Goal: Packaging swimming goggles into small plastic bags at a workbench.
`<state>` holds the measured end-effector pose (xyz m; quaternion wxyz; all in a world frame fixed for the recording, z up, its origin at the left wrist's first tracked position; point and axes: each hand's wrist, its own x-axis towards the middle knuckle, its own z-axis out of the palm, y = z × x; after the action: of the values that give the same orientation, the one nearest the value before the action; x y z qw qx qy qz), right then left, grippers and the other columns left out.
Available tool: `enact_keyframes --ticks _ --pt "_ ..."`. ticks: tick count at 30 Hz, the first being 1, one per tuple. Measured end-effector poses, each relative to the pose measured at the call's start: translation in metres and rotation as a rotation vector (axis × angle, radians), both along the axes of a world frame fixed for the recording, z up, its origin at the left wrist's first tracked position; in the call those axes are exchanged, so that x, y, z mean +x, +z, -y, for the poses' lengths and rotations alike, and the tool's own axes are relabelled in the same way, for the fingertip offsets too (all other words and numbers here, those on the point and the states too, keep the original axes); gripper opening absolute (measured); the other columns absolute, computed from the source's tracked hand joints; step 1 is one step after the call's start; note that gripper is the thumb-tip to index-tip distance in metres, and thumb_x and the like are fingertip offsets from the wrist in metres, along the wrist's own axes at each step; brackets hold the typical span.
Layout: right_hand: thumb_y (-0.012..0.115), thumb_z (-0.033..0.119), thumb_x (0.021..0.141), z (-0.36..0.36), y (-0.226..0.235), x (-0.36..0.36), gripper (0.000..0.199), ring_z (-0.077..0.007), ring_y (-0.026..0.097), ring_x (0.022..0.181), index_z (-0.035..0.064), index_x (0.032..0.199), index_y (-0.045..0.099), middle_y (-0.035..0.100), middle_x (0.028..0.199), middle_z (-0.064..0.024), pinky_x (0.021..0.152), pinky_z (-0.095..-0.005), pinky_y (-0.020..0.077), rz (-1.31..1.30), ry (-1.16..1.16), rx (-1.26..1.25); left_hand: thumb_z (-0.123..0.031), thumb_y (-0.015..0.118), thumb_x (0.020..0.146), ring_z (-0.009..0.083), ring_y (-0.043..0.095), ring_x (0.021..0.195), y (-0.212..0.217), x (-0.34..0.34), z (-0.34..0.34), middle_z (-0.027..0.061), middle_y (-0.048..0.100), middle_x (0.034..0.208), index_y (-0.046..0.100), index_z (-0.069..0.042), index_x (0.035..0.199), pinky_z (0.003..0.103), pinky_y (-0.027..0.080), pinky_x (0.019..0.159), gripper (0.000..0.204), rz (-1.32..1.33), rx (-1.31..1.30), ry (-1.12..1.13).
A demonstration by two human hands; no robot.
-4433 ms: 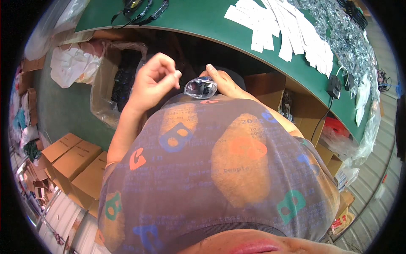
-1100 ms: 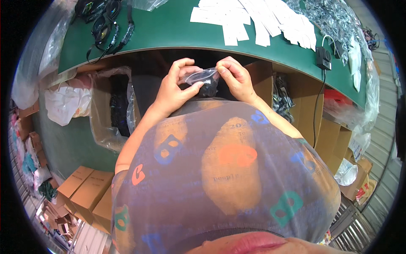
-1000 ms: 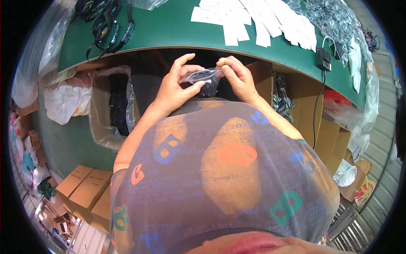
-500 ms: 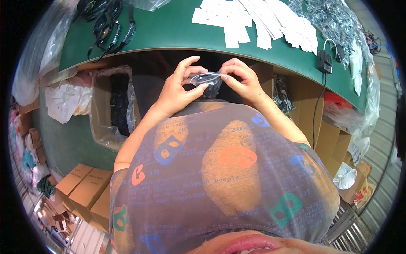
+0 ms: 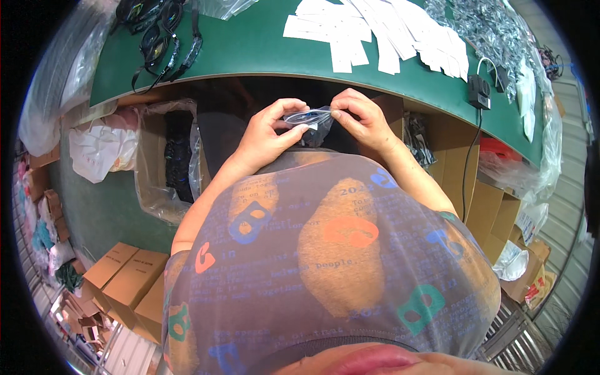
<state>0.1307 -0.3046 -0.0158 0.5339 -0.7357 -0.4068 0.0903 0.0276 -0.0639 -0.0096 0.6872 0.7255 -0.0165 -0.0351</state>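
Note:
Between my two hands, in front of my chest and just below the table edge, is a small clear plastic bag [image 5: 317,132] with something dark inside. My left hand [image 5: 274,131] pinches the left side of its opening between thumb and fingers. The right corner of the rim is held in a pinch by my right hand [image 5: 361,119]. The bag's mouth looks slightly parted, and a small white patch shows near my left thumb. What exactly lies inside cannot be made out.
The green table [image 5: 250,47] bears black swimming goggles [image 5: 156,47], white paper slips [image 5: 350,37], a heap of clear plastic packets [image 5: 481,31] and a black power adapter [image 5: 480,92]. Below stand a plastic-lined box [image 5: 153,165] at left, an open carton [image 5: 447,144] at right and brown cartons [image 5: 128,275].
The fingers of my left hand have curled down closer to the bag's rim. The bag's mouth has narrowed and is stretched a little further to the right.

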Motion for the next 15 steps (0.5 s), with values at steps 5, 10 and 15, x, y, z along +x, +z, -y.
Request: enact_keyframes --ticks 5,10,15 --pt "0.071 0.004 0.092 0.003 -0.002 -0.002 0.011 -0.0257 0.066 0.09 -0.0001 0.102 0.068 0.067 0.097 -0.012 0.08 -0.0337 0.0543 0.021 0.012 0.036 -0.001 0.072 0.091 0.0153 0.062 0.114 -0.007 0.004 -0.004 0.0096 0.063 0.127 0.068 0.0 0.113 0.031 0.053 0.098 0.022 -0.196 -0.299 -0.056" --pt "0.074 0.005 0.09 0.01 0.005 0.001 0.018 -0.0231 0.065 0.093 0.0001 0.107 0.068 0.067 0.1 -0.0103 0.082 -0.0329 0.0539 -0.021 0.081 0.004 0.001 0.074 0.09 0.0129 0.066 0.107 0.003 0.002 -0.004 0.0052 0.064 0.124 0.068 0.001 0.114 0.026 0.057 0.091 0.025 -0.095 -0.163 -0.104" --pt "0.077 0.011 0.088 0.012 0.013 0.001 0.036 -0.0203 0.061 0.101 0.0015 0.12 0.065 0.064 0.11 -0.0092 0.09 -0.0315 0.0507 -0.155 0.091 -0.036 0.0 0.075 0.089 0.0127 0.066 0.108 0.007 0.001 0.0 0.0049 0.065 0.122 0.065 -0.001 0.126 0.027 0.057 0.092 0.038 -0.225 -0.194 -0.034"
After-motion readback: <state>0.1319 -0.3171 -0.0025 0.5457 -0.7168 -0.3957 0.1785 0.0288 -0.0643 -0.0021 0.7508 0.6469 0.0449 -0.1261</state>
